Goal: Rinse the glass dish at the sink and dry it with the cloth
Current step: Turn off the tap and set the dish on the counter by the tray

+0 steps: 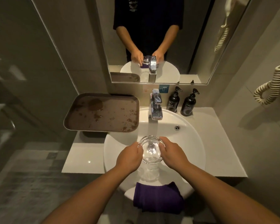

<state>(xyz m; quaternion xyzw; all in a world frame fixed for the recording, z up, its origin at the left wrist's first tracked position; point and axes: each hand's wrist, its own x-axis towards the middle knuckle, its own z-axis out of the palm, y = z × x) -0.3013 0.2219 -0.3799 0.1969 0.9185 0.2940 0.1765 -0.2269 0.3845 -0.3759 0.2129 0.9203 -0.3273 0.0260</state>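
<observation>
A round clear glass dish (151, 149) with a notched rim hangs over the white sink basin (189, 143). My left hand (131, 157) grips its left rim and my right hand (171, 152) grips its right rim, thumbs over the edge. A thin stream of water falls from the chrome faucet (155, 109) toward the dish. A folded purple cloth (158, 197) lies draped over the basin's near edge, below my hands.
A wet brown tray (102, 112) sits on the counter left of the faucet, overhanging the basin. Two black pump bottles (173, 101) (188, 104) stand right of the faucet. A mirror (152, 38) hangs above. A coiled cord (270, 88) hangs at right.
</observation>
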